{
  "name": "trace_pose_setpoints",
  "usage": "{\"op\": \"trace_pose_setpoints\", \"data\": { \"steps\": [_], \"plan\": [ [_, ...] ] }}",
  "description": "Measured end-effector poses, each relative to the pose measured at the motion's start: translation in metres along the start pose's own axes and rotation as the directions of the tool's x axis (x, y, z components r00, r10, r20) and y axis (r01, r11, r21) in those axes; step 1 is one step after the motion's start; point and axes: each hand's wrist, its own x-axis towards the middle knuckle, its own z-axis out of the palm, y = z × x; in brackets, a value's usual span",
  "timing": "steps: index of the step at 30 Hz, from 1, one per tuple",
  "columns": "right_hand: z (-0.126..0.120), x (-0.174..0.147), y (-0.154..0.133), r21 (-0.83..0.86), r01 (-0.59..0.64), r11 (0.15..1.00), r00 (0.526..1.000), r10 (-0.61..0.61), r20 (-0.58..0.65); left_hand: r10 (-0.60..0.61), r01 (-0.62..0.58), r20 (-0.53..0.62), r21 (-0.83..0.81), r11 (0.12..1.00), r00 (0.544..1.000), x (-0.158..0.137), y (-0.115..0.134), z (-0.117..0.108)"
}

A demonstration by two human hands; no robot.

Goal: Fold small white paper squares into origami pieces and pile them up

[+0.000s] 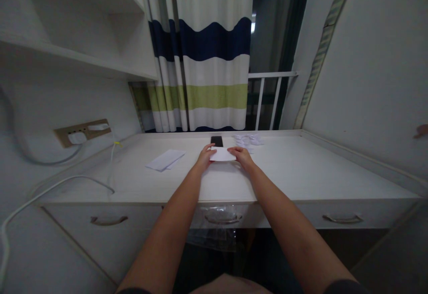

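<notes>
Between my two hands is a small white sheet of paper (pixel 222 154), held just above the desk. My left hand (pixel 203 156) grips its left edge, thumb on top. At the opposite edge my right hand (pixel 243 155) pinches the paper in the same way. Just beyond the sheet lies a black phone-like slab (pixel 216 141), flat on the desk. Crumpled white paper (pixel 248 139) lies behind my right hand. To the left of my hands rests a flat stack of folded white paper (pixel 165 159).
The white desk (pixel 301 173) has drawers with handles along its front. A white cable (pixel 83 177) runs over the left side from a wall socket (pixel 83 131). Clear plastic (pixel 217 236) hangs at the middle drawer. A striped curtain (pixel 214 75) hangs behind; a shelf (pixel 100 62) juts out upper left.
</notes>
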Motion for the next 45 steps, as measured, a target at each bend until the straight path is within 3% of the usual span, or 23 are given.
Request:
{"op": "trace_pose_setpoints", "data": {
  "steps": [5, 12, 21, 28, 45],
  "plan": [
    [-0.003, 0.002, 0.006, -0.036, 0.088, 0.995, 0.996, -0.089, -0.010, -0.038, 0.035, -0.040, -0.077, 0.996, 0.998, 0.000, 0.001, 0.002],
    [-0.001, 0.001, 0.006, 0.073, 0.026, 0.997, 0.999, -0.024, -0.033, -0.101, 0.107, 0.123, -0.043, 0.993, 0.987, -0.007, -0.001, 0.005],
    [0.006, -0.008, 0.000, -0.006, -0.120, 0.993, 0.977, 0.119, 0.175, 0.039, -0.040, 0.039, 0.010, 0.999, 0.998, -0.002, -0.003, 0.003],
    [0.004, -0.005, 0.000, 0.058, -0.082, 0.995, 0.992, 0.076, 0.104, 0.067, -0.070, 0.040, 0.095, 0.993, 0.997, -0.001, -0.007, 0.004],
    [0.004, 0.000, 0.006, 0.068, -0.073, 0.995, 0.988, 0.063, 0.143, 0.130, -0.124, -0.011, 0.227, 0.966, 0.991, 0.003, -0.009, 0.002]
  ]
}}
